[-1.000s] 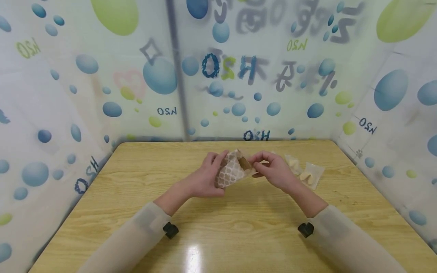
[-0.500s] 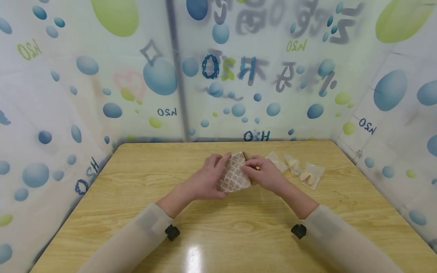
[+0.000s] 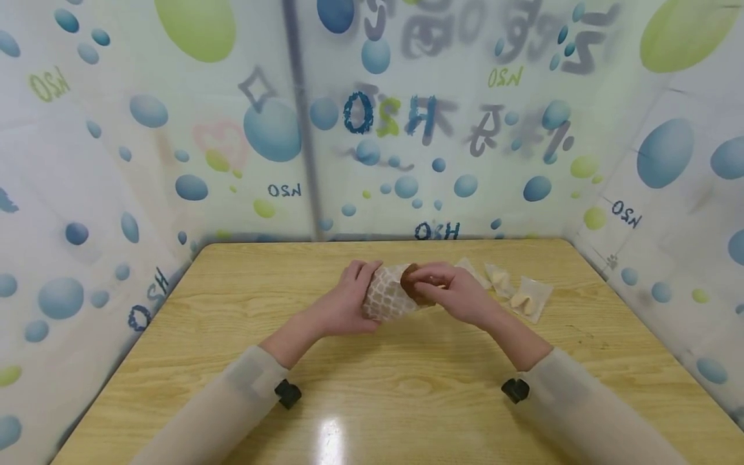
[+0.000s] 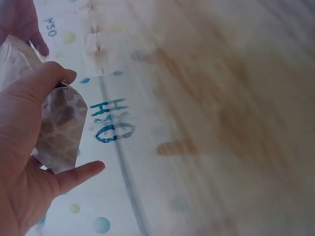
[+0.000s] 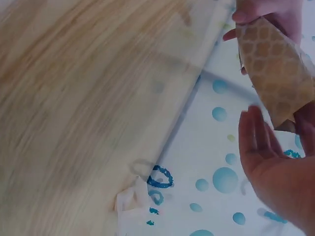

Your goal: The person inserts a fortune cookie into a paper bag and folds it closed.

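A small paper bag point(image 3: 388, 294), white lattice outside and brown inside, is held above the middle of the table. My left hand point(image 3: 343, 303) grips its closed end, thumb along one side and fingers round the other. At the bag's mouth, my right hand point(image 3: 462, 290) pinches the rim between thumb and index finger, over the brown opening. The right wrist view shows that hand's other fingers point(image 5: 256, 135) stretched out beside the bag. What lies inside the bag is hidden.
Right of the hands, on the wooden table point(image 3: 372, 400), lie wrapped fortune cookies: one point(image 3: 525, 302) nearest me, another point(image 3: 500, 281) behind it and a partly covered packet point(image 3: 473, 270). A wall printed with blue and green drops point(image 3: 407, 187) stands behind the table.
My right hand moved left onto the bag's side, then shifted slightly right. The bag turned in my left hand; its brown mouth disappeared from view and now shows again. The packets stayed still.
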The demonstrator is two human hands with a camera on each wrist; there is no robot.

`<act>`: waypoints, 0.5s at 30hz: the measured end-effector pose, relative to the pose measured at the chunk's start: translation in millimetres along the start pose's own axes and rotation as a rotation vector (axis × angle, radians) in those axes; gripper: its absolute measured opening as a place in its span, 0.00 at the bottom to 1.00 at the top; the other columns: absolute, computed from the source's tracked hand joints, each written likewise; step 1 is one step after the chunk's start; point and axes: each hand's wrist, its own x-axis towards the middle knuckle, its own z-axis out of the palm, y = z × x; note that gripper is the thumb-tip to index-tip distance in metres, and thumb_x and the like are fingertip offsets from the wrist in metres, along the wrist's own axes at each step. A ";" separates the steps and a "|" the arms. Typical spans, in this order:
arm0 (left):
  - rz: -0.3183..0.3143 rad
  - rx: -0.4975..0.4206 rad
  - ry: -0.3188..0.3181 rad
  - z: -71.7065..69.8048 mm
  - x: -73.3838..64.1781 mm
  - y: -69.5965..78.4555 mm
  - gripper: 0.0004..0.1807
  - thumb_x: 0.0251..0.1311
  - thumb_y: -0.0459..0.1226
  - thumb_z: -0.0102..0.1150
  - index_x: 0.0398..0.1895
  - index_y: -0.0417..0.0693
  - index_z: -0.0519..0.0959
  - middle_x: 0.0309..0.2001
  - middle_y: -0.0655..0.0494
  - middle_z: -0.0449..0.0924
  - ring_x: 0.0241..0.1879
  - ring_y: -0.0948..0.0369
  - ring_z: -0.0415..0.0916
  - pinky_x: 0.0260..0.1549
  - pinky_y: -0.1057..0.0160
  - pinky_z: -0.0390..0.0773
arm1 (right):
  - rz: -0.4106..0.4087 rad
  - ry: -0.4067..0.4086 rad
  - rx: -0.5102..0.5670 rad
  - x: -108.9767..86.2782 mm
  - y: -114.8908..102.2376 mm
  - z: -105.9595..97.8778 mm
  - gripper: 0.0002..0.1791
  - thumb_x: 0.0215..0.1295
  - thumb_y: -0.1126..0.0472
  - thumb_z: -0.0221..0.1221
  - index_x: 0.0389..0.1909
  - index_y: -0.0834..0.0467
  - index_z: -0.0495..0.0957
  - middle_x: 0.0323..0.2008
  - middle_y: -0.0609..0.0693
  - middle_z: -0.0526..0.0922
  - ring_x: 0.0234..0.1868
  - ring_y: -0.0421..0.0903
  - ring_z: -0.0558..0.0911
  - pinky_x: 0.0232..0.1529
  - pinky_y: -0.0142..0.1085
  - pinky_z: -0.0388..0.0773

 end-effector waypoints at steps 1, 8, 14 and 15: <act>0.006 -0.002 0.005 -0.6 -0.4 -0.4 0.63 0.52 0.40 0.83 0.87 0.47 0.51 0.72 0.39 0.59 0.69 0.43 0.64 0.68 0.42 0.77 | 0.004 0.026 -0.049 -0.3 0.0 -1.1 0.16 0.82 0.62 0.60 0.64 0.58 0.87 0.70 0.61 0.83 0.43 0.53 0.88 0.42 0.41 0.85; 0.041 0.016 0.016 -1.6 -1.6 1.5 0.60 0.53 0.40 0.83 0.85 0.43 0.53 0.71 0.37 0.59 0.68 0.43 0.64 0.68 0.42 0.77 | 0.108 0.030 -0.046 -0.1 2.6 -2.7 0.20 0.81 0.63 0.60 0.68 0.58 0.85 0.66 0.63 0.86 0.27 0.43 0.81 0.32 0.41 0.83; 0.039 -0.007 0.027 -1.9 -3.8 3.1 0.59 0.54 0.39 0.82 0.85 0.45 0.54 0.70 0.38 0.58 0.67 0.44 0.63 0.66 0.42 0.78 | 0.159 -0.070 0.002 -1.2 5.6 -3.3 0.21 0.81 0.64 0.59 0.69 0.62 0.83 0.63 0.67 0.87 0.44 0.55 0.95 0.44 0.54 0.91; 0.041 -0.008 0.026 -2.2 -3.8 3.3 0.59 0.54 0.38 0.82 0.85 0.45 0.54 0.70 0.38 0.58 0.67 0.44 0.63 0.66 0.42 0.78 | 0.157 -0.065 -0.003 -1.4 5.5 -3.7 0.21 0.81 0.65 0.58 0.69 0.62 0.83 0.63 0.67 0.86 0.43 0.55 0.95 0.44 0.54 0.91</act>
